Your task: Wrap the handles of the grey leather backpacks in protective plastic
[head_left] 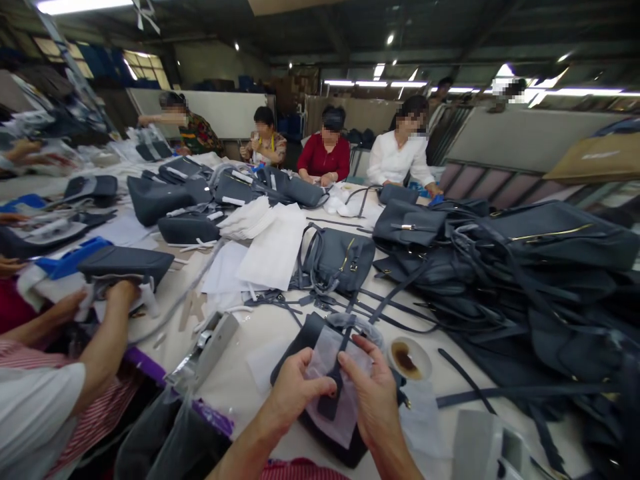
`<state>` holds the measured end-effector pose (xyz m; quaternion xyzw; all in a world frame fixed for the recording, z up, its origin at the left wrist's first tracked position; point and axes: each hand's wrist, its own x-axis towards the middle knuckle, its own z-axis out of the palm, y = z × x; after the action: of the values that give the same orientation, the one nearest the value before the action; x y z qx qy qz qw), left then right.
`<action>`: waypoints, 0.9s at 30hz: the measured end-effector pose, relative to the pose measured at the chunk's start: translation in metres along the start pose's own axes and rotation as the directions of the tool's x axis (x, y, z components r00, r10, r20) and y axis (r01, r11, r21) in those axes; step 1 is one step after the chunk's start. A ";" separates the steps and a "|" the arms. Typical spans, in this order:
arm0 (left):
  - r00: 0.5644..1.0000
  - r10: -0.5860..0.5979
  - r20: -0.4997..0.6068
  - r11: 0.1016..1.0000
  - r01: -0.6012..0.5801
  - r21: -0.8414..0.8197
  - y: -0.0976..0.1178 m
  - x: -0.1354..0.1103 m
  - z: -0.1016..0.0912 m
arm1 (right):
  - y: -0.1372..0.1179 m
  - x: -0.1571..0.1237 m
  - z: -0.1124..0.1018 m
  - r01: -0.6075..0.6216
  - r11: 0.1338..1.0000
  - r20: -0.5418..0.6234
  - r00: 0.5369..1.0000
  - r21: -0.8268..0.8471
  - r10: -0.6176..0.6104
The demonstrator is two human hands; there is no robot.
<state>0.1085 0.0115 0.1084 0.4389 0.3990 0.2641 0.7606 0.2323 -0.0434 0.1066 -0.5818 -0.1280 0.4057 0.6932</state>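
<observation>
At the front of the table a dark grey handbag (301, 331) lies under my hands, with a translucent white sheet (347, 427) spread over it. A narrow dark strap with a wider end tab (329, 408) rests above the sheet. My left hand (295, 387) pinches the tab between thumb and fingers. My right hand (376, 393) grips the same strap higher up, its thumb and index finger closed on it. A clear-wrapped handle (370, 327) loops behind my fingers. Close to my right hand stands a shallow bowl (423, 357) with a brown residue.
Many dark bags and straps are heaped on the right (550, 287). Another bag (333, 257) and white paper sheets (273, 250) lie ahead. A grey metal device (215, 347) stands at left. A co-worker's arms (107, 333) reach in beside me; several people sit opposite.
</observation>
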 end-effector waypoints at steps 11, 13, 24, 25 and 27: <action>0.994 0.098 -0.055 0.976 -0.085 0.201 -0.002 -0.010 -0.002 | -0.011 0.006 -0.004 -0.081 0.996 0.119 0.989 -0.035 0.085; 0.992 0.117 -0.051 0.976 -0.105 0.189 -0.004 -0.012 -0.002 | -0.013 0.008 -0.003 -0.071 0.996 0.110 0.991 -0.050 0.076; 0.939 0.229 0.256 0.949 -0.274 0.158 -0.009 -0.034 -0.023 | -0.017 0.004 0.004 -0.141 0.989 0.058 0.988 -0.039 0.143; 0.931 0.187 0.312 0.968 -0.228 0.102 -0.004 -0.034 -0.027 | -0.018 0.003 0.004 -0.144 0.988 0.059 0.987 -0.050 0.147; 0.948 0.097 0.304 0.995 -0.097 -0.013 0.006 -0.028 -0.030 | -0.019 0.002 0.003 -0.143 0.987 0.076 0.986 -0.067 0.148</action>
<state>0.0675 0.0074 0.1155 0.4941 0.2554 0.2302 0.7986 0.2394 -0.0396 0.1242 -0.5938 -0.1252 0.4743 0.6378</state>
